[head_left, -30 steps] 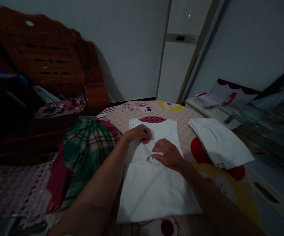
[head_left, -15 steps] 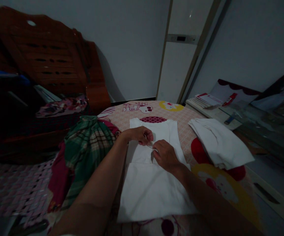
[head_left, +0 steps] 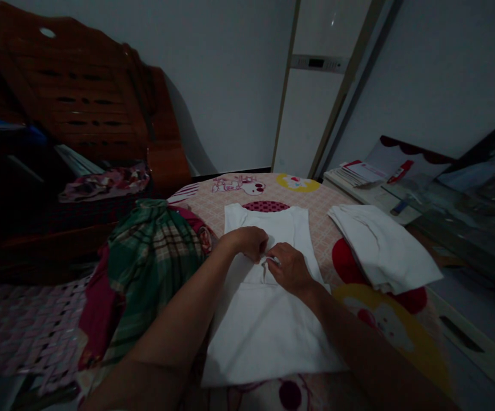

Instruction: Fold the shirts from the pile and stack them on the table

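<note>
A white sleeveless garment [head_left: 268,337] lies spread on the patterned table cover [head_left: 225,200], its neckline away from me. Over its middle, my left hand [head_left: 252,242] is closed in a pinch on a thin white strip of the garment. Just right of it, my right hand [head_left: 289,267] pinches the same strip, and the two hands nearly touch. A small fold of cloth stands up below the fingers. To the right lies a folded stack of white cloth [head_left: 384,248].
A green plaid cloth [head_left: 153,251] is heaped at the left by a pink woven seat [head_left: 28,331]. Behind it stands a wooden bench [head_left: 84,103]. A glass-topped cabinet [head_left: 457,211] with papers [head_left: 358,173] is at the right.
My left hand has shifted slightly down and right, its fingers now turned more downward over the strip. My right hand has hardly moved and keeps its pinch.
</note>
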### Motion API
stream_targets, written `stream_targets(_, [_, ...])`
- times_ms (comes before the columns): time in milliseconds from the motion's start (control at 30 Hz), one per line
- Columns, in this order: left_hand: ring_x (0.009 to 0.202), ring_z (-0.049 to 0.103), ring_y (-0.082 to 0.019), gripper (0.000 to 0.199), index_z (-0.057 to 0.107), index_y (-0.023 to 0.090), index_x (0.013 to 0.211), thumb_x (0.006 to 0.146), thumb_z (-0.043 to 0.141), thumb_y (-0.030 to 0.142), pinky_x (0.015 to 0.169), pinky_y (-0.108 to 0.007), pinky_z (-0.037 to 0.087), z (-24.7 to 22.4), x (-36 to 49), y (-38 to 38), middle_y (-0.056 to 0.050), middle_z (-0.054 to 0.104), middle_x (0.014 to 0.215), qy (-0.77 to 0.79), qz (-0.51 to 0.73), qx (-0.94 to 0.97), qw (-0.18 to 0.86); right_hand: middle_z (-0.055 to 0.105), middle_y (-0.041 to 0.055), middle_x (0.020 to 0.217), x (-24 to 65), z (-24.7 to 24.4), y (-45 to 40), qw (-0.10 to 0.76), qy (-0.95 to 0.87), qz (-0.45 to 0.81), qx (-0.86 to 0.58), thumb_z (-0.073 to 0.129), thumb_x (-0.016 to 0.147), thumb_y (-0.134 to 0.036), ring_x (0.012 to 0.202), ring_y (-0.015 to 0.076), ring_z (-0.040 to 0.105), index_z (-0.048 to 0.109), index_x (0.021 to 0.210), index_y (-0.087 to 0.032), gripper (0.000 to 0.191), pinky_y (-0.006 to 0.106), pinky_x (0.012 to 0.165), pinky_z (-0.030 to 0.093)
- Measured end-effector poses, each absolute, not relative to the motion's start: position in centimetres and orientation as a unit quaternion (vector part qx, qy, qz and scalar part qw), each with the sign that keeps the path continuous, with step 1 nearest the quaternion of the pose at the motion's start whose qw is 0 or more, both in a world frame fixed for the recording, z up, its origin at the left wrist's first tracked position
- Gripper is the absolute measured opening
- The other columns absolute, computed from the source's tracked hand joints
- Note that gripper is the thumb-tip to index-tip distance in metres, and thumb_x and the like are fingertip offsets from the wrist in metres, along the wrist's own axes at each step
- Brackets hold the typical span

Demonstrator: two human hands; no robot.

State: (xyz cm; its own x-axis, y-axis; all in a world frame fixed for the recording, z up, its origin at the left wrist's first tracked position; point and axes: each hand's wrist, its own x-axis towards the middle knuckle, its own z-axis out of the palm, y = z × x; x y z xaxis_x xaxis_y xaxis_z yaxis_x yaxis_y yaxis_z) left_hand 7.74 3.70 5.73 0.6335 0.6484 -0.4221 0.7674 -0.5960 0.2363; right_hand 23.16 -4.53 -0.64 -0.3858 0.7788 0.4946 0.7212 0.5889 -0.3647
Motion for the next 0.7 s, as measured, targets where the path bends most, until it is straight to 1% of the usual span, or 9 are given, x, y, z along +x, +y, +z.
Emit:
stream_targets(100, [0.08,0.065,-0.021,0.035,0.072,0.016,0.095,0.06,0.075,0.018,0.063,-0.025,0.044,5.9,8.0,3.4,-0.007,0.073,0.093,0.405,-0.158,0.887,0.157,0.065,0.008,0.081,23.2,-0.4,-4.6,0.318,-0.842,0.064,-0.43,0.061,0.08,-0.012,0.082,0.0223,0.058,0.061,0.076,-0.018,0.007,0.034,0.075,0.047])
stream_targets(233, [0.08,0.066,-0.019,0.035,0.072,0.016,0.096,0.062,0.076,0.019,0.063,-0.023,0.044,6.0,7.7,3.8,-0.005,0.074,0.092,0.394,-0.161,0.886,0.183,0.064,0.0073,0.081,23.1,0.0,-4.7,0.313,-0.858,0.078,-0.4,0.064,0.081,-0.013,0.083,0.0215,0.057,0.063,0.077,-0.018,0.006,0.035,0.078,0.047])
stream_targets(300, [0.079,0.066,-0.018,0.035,0.072,0.016,0.096,0.062,0.076,0.019,0.064,-0.022,0.044,6.0,7.5,4.0,-0.005,0.074,0.091,0.393,-0.162,0.886,0.186,0.064,0.0076,0.082,22.9,0.0,-4.9,0.306,-0.858,0.073,-0.406,0.068,0.08,-0.017,0.084,0.0223,0.057,0.063,0.079,-0.018,0.005,0.036,0.078,0.047])
stream_targets(367, [0.079,0.065,-0.018,0.035,0.072,0.017,0.097,0.062,0.075,0.019,0.065,-0.022,0.045,6.0,7.4,4.1,-0.004,0.074,0.091,0.394,-0.161,0.886,0.184,0.064,0.0083,0.083,22.7,0.0,-5.0,0.298,-0.856,0.06,-0.418,0.071,0.08,-0.022,0.084,0.0234,0.056,0.063,0.081,-0.018,0.009,0.037,0.078,0.046])
stream_targets(433, [0.08,0.065,-0.017,0.035,0.073,0.017,0.096,0.062,0.075,0.019,0.066,-0.022,0.045,5.9,7.4,4.2,-0.004,0.074,0.091,0.392,-0.158,0.887,0.187,0.064,0.0083,0.084,22.5,0.0,-5.0,0.289,-0.855,0.046,-0.428,0.07,0.08,-0.023,0.084,0.0237,0.056,0.063,0.082,-0.018,0.009,0.037,0.078,0.046])
stream_targets(533, [0.08,0.065,-0.017,0.035,0.072,0.017,0.096,0.061,0.076,0.019,0.067,-0.022,0.045,5.7,7.3,4.3,-0.003,0.074,0.091,0.394,-0.154,0.884,0.199,0.064,0.0082,0.084,22.4,-0.2,-5.0,0.281,-0.856,0.031,-0.433,0.065,0.083,-0.017,0.084,0.0233,0.056,0.061,0.083,-0.018,0.004,0.037,0.078,0.046])
stream_targets(600, [0.078,0.065,-0.016,0.034,0.072,0.018,0.095,0.061,0.076,0.02,0.067,-0.022,0.045,5.5,7.2,4.5,-0.003,0.074,0.09,0.394,-0.147,0.884,0.206,0.064,0.0084,0.084,22.3,-0.4,-5.0,0.283,-0.855,0.028,-0.433,0.062,0.084,-0.016,0.083,0.0232,0.056,0.061,0.083,-0.017,0.002,0.037,0.078,0.045])
stream_targets(633, [0.077,0.065,-0.016,0.034,0.072,0.018,0.095,0.061,0.077,0.02,0.066,-0.021,0.045,5.4,7.1,4.5,-0.003,0.074,0.088,0.393,-0.144,0.884,0.211,0.064,0.0086,0.084,22.3,-0.5,-5.0,0.287,-0.854,0.028,-0.433,0.062,0.086,-0.019,0.084,0.0233,0.056,0.06,0.084,-0.017,0.003,0.037,0.078,0.045])
stream_targets(700, [0.076,0.064,-0.016,0.033,0.072,0.018,0.093,0.061,0.077,0.021,0.065,-0.021,0.045,5.3,7.0,4.6,-0.002,0.073,0.086,0.39,-0.135,0.883,0.223,0.064,0.009,0.085,22.2,-0.6,-5.0,0.294,-0.851,0.029,-0.434,0.065,0.086,-0.029,0.085,0.0239,0.056,0.06,0.085,-0.018,0.013,0.037,0.079,0.045])
